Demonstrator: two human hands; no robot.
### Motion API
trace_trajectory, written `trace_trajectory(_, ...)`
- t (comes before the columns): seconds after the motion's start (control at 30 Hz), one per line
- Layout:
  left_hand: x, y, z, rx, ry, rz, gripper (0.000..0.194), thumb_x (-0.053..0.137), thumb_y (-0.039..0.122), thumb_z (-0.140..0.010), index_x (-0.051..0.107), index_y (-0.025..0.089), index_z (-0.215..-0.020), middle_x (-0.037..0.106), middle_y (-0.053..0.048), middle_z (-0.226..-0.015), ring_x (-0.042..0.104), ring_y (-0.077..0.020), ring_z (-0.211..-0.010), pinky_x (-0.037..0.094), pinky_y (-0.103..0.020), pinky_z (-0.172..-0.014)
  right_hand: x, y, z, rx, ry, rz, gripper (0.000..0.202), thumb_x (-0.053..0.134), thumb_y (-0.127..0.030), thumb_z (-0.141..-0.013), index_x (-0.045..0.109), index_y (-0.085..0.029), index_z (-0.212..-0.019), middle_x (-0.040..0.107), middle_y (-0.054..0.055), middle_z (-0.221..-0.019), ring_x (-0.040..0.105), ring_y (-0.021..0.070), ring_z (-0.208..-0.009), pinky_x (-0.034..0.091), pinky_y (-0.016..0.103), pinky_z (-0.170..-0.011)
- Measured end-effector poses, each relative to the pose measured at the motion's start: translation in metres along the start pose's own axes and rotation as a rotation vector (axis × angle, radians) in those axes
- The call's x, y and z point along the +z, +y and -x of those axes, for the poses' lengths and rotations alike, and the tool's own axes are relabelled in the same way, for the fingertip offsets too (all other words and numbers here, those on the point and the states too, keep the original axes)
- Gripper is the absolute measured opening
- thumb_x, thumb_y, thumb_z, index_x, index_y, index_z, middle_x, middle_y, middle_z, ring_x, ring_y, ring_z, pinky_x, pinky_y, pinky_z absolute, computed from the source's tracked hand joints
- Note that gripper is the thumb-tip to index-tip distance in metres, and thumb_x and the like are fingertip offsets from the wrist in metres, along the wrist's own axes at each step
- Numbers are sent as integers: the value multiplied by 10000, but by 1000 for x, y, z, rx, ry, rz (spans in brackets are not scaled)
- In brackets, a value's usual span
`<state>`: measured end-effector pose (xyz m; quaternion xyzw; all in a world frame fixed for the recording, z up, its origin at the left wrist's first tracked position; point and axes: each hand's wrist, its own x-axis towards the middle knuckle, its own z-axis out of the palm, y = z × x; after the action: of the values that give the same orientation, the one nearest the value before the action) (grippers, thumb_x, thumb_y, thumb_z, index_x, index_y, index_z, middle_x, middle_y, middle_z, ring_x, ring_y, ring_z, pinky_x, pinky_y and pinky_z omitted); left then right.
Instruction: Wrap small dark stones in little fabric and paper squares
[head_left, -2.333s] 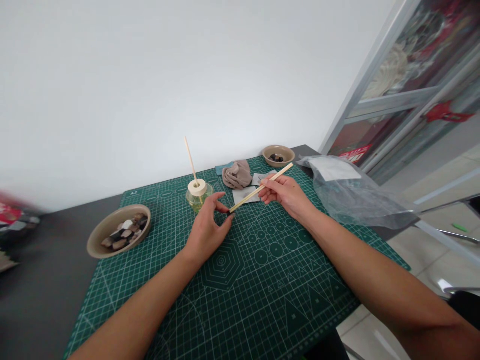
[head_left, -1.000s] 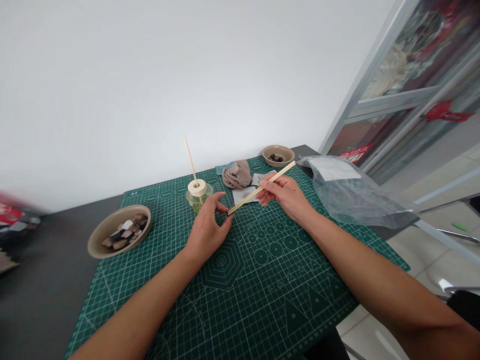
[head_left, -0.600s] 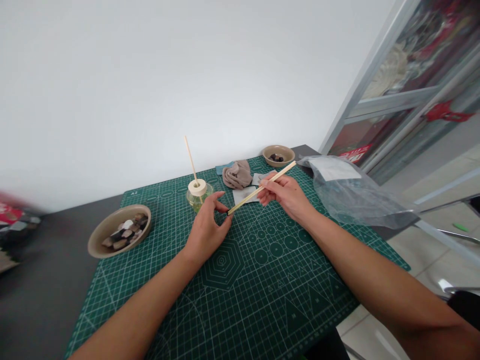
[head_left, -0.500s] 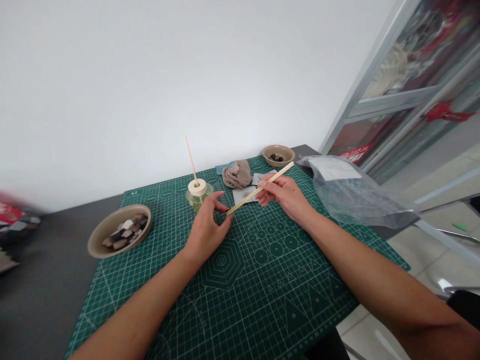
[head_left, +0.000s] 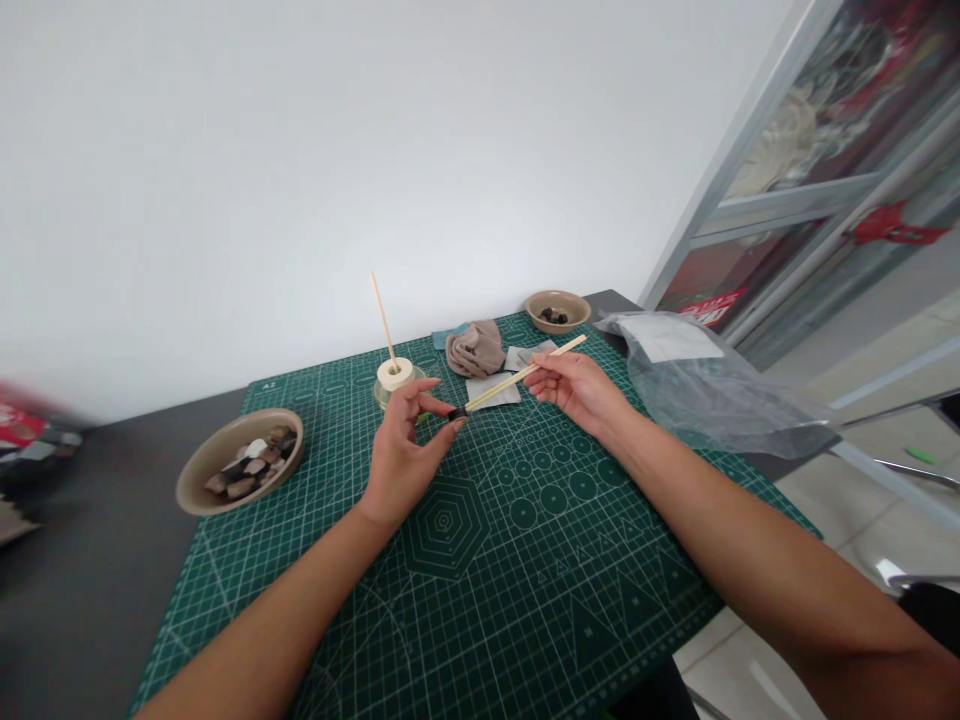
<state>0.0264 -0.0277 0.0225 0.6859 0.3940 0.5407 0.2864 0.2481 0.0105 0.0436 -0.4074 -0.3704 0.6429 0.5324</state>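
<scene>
Between the thumb and fingers of my left hand is a small black stone. My right hand is closed around a pair of pale wooden chopsticks, which slant down to the left. Their tips meet the stone at my left fingertips. Just behind my left hand stands a glass jar with a pale round lid. A thin stick rises from the lid's hole, and my fingers partly hide the jar.
A beige bowl of mixed stones sits on the left, and a smaller bowl with dark stones at the back right. A bunched beige cloth and grey squares lie on the green cutting mat. A plastic bag rests at right.
The black stone now shows in my left fingers at the chopstick tips. My left hand has shifted slightly left, and the chopsticks' upper ends have dipped a little.
</scene>
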Motion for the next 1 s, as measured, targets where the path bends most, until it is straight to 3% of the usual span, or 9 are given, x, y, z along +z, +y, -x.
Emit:
trace_trajectory(0.13, 1, 3, -1, 7, 18, 53, 416, 665, 154, -775, 484, 216, -1145, 596, 8, -823, 619, -160, -854, 453, -360, -922, 2, 0, 0, 69, -52, -20, 100, 673, -191, -761, 668, -113, -699, 704, 59, -596, 643, 112, -479, 522, 142, -432)
trace_trajectory(0.3, 1, 6, -1, -7, 41, 73, 394, 675, 196, -766, 488, 211, -1113, 598, 0, -829, 627, -167, -851, 463, -367, -920, 2, 1, -1, 61, 12, -52, 126, 640, -158, -783, 670, -110, -670, 694, 49, -569, 627, 97, -453, 516, 129, -428)
trace_trajectory(0.47, 0, 6, 0, -5, 36, 56, 394, 679, 221, -770, 489, 210, -1115, 595, -2, -829, 626, -169, -853, 461, -369, -924, 3, 2, 0, 83, -53, -46, 103, 643, -170, -786, 678, -113, -707, 706, 60, -599, 646, 111, -486, 535, 147, -455)
trace_trajectory(0.63, 0, 4, 0, 3, 33, 53, 388, 672, 214, -778, 487, 213, -1119, 601, -7, -838, 632, -174, -865, 460, -376, -930, 2, 1, -1, 41, 18, -63, 120, 639, -164, -777, 671, -120, -670, 693, 43, -563, 621, 96, -445, 517, 131, -426)
trace_trajectory(1.0, 0, 3, 1, 32, 24, 57, 404, 674, 143, -777, 492, 218, -1129, 598, 1, -840, 615, -160, -854, 452, -361, -927, 9, 4, 3, 23, -90, -48, 92, 687, -205, -742, 664, -122, -708, 710, 54, -607, 648, 112, -486, 533, 145, -448)
